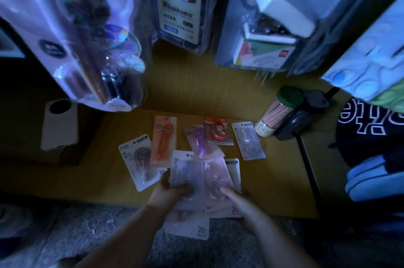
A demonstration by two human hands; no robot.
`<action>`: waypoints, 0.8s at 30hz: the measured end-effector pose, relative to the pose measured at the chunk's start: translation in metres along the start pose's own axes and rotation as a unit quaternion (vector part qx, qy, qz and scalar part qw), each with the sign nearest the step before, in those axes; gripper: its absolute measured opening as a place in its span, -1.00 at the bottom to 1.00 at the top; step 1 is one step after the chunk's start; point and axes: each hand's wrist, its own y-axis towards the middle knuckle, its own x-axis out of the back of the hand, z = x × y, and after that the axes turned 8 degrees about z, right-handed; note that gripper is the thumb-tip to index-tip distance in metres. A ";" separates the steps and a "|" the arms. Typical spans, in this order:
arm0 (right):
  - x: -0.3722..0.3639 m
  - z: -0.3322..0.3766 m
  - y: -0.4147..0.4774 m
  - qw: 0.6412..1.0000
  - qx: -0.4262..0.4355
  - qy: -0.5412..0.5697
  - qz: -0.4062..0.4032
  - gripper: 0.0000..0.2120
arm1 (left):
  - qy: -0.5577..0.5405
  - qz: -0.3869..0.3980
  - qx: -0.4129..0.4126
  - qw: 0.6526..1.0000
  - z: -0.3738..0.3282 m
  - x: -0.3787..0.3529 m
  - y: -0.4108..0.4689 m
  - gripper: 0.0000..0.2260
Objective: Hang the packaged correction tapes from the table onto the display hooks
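Observation:
Several packaged correction tapes lie on the yellow-brown table (284, 176): a white-carded one (136, 164) at the left, an orange one (164, 140), a purple one (200, 143), a red one (218, 131) and a pale one (248, 140) at the right. My left hand (172, 189) grips the left edge of a small stack of pale packs (196, 182) held above the table's near edge. My right hand (236, 197) holds the stack's right side, its forefinger lying straight across the top pack. Any display hooks are hidden behind the hanging goods above.
Hanging packaged goods crowd the top: a purple pen pack (87, 38), a bear-printed pack (179, 3), a stapler pack (273, 23). A jar of sticks (277, 112) and a dark container (297, 119) stand at the table's right. A white phone (59, 125) lies left.

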 end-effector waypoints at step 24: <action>0.006 0.054 -0.215 0.939 0.331 0.087 -0.016 -0.65 | -0.033 0.158 -0.126 0.979 -0.087 -0.019 -0.190 -0.51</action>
